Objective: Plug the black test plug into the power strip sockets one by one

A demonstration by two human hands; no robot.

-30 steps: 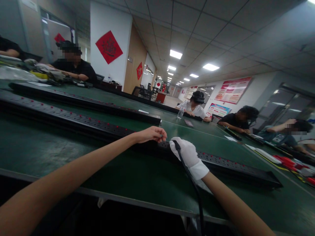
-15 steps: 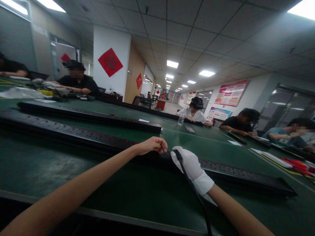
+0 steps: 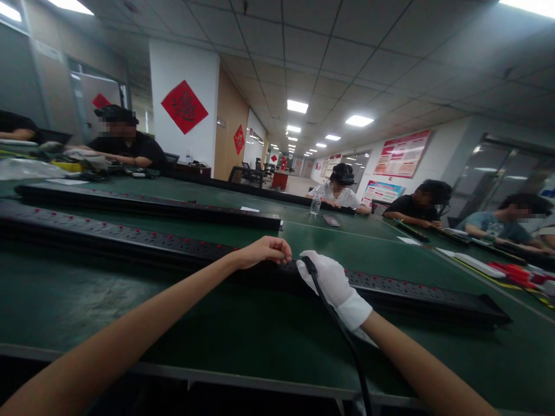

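My left hand is bare, its fingers curled together over the long black perforated strip; whatever they hold, if anything, is too small to make out. Red dots run along the strip. My right hand, in a white glove, is wrapped round the end of a black cable, which hangs down toward the bottom of the view. The two hands are a small gap apart, both at the middle of the strip. The fingertips of the right hand are partly hidden by the glove and cable.
A second black strip lies behind the first on the green table. Farther back are a water bottle, a white paper and red items at the right. Several people sit around the table.
The camera view has shifted slightly, moving the scene a little left. Both hands keep nearly the same pose over the strip, and the right hand still has the cable.
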